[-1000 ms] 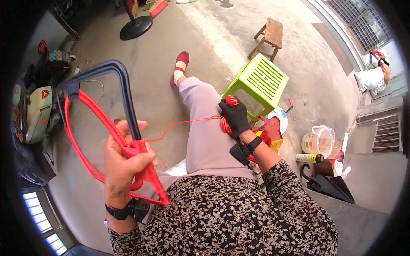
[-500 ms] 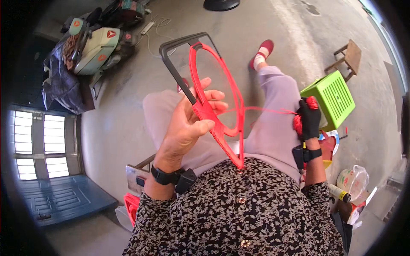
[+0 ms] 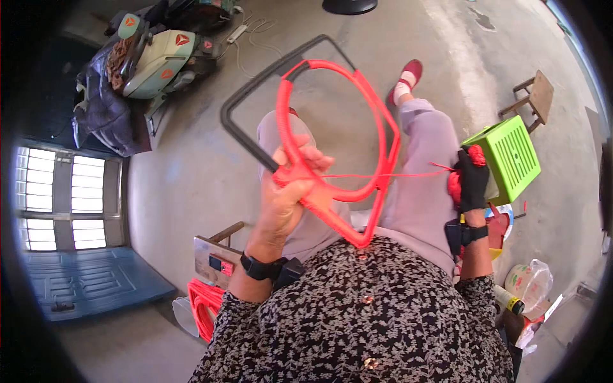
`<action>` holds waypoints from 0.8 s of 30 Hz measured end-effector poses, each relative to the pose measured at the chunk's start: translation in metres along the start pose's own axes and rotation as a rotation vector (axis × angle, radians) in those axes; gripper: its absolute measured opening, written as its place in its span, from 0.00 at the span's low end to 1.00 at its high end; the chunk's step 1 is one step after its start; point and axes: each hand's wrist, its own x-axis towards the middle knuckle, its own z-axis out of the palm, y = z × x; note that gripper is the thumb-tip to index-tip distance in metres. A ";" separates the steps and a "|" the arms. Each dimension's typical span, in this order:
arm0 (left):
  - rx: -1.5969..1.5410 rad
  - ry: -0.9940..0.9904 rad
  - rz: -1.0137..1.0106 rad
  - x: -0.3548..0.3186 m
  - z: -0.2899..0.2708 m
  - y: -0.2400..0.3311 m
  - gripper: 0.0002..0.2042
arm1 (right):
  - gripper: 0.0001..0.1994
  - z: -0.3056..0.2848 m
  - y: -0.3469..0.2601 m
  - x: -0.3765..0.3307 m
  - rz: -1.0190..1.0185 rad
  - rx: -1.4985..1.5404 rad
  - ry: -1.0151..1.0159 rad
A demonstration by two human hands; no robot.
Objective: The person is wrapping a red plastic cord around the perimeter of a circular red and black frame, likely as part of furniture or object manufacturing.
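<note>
My left hand [image 3: 281, 203] is closed on a flat frame [image 3: 373, 96], thumb on the near side. The frame has a squarish outline with a rounded ring inside it. Red cord covers the ring and the near part; the far outer bars are bare black. In a black half-finger glove, my right hand [image 3: 474, 182] grips a bundle of red cord [image 3: 476, 155] beside my right thigh. A thin red strand [image 3: 408, 174] runs nearly straight from the bundle across the ring to my left hand.
A green slatted plastic stool [image 3: 514, 156] stands just beyond my right hand, with a small wooden stool [image 3: 535, 96] farther off. At my left lie a small wooden seat [image 3: 211, 258] and coiled red cord [image 3: 203, 303]. A scooter [image 3: 159, 67] is parked far left.
The frame has turned so that its ring faces me more openly. My right hand still grips the bundle; the strand now crosses the ring. The whole view has shifted slightly.
</note>
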 end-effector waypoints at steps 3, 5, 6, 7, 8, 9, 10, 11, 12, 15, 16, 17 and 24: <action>0.020 0.139 0.190 0.003 0.001 -0.001 0.27 | 0.10 0.026 -0.071 0.000 0.191 -0.004 0.068; 0.032 0.154 0.236 0.011 0.010 -0.007 0.26 | 0.10 0.034 -0.085 -0.002 0.012 -0.086 0.092; 0.063 0.181 0.287 0.013 0.014 -0.010 0.24 | 0.09 0.036 -0.090 -0.002 0.029 -0.067 0.085; 0.113 0.199 0.260 0.016 0.019 -0.017 0.21 | 0.09 0.036 -0.091 -0.001 0.056 -0.032 0.079; 0.104 0.194 0.257 0.019 0.018 -0.030 0.21 | 0.09 0.034 -0.089 0.000 0.083 0.003 0.072; 0.264 0.187 0.216 0.020 0.010 -0.047 0.21 | 0.09 0.035 -0.088 0.000 0.077 -0.005 0.068; 0.425 0.176 0.177 0.024 0.004 -0.062 0.21 | 0.09 0.036 -0.084 0.001 0.122 -0.002 0.056; 0.320 0.208 0.096 0.026 0.000 -0.075 0.20 | 0.09 0.037 -0.082 0.002 0.166 0.002 0.044; 0.309 0.209 0.104 0.030 -0.002 -0.083 0.20 | 0.09 0.038 -0.082 0.002 0.154 -0.005 0.043; 0.271 0.137 -0.160 0.041 0.000 -0.096 0.16 | 0.10 0.036 -0.095 -0.006 0.173 0.009 -0.006; 0.260 0.136 -0.144 0.045 -0.004 -0.102 0.16 | 0.10 0.037 -0.098 -0.009 0.180 0.008 -0.015; 0.259 0.144 -0.140 0.050 -0.009 -0.109 0.15 | 0.10 0.038 -0.099 -0.011 0.176 -0.018 -0.036; 0.316 0.147 -0.137 0.065 -0.018 -0.129 0.12 | 0.10 0.047 -0.132 -0.026 0.163 -0.025 -0.117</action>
